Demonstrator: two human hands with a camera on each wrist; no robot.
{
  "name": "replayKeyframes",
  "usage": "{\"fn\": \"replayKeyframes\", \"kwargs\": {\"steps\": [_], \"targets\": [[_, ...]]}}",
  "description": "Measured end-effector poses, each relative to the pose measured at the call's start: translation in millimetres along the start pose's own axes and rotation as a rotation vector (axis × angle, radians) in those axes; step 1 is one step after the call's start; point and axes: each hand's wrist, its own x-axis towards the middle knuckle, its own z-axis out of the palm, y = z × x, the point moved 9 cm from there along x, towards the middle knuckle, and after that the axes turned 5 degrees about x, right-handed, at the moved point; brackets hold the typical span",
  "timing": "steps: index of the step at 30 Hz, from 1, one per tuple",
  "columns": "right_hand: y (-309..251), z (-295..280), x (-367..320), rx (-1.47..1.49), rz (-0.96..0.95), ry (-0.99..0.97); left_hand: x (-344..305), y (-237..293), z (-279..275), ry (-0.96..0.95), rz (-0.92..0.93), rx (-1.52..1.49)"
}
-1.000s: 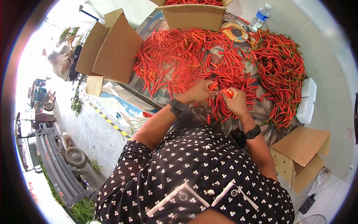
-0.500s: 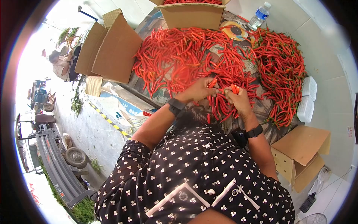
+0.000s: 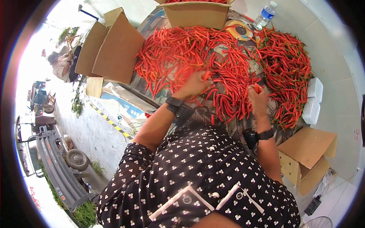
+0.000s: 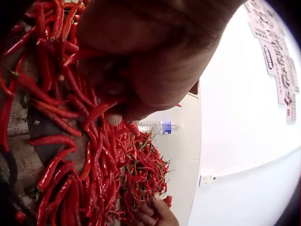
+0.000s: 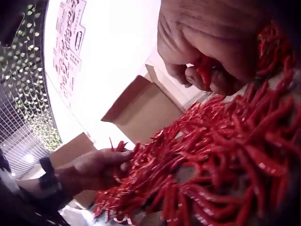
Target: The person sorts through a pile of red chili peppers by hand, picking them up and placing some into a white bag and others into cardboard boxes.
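My left hand (image 3: 194, 84) grips red chili peppers (image 3: 207, 75) over the spread pile of loose chilies (image 3: 175, 49). In the right wrist view, their tips poke up from the left hand (image 5: 96, 169). A short way to the right, my right hand (image 3: 258, 100) holds a chili pepper (image 3: 257, 88) in its curled fingers. The right wrist view shows this chili (image 5: 205, 75) between thumb and fingers. The two hands are apart, and the right one is near a denser heap of chilies with green stems (image 3: 285, 72).
An open cardboard box (image 3: 118, 49) stands at the left, and another box (image 3: 195, 16) with chilies is at the back. A water bottle (image 3: 265, 16), white plastic tubs (image 3: 315, 89) and a lower box (image 3: 306, 152) line the right side. A seated person (image 3: 62, 64) is far left.
The hands were close together over the chilies and have drawn apart. The left hand has moved left and farther forward; the right hand has moved right, still with a chili.
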Motion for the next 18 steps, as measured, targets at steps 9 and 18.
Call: {"fn": "replayKeyframes", "kwargs": {"steps": [9, 18], "targets": [[2.8, 31.7, -1.0, -0.851, -0.409, -0.136, -9.7, 5.4, -23.4, 0.156, 0.058, 0.377], [33.8, 98.3, 5.9, -1.251, -0.338, -0.283, -13.6, -8.3, -16.5, 0.114, 0.024, 0.221]]}}
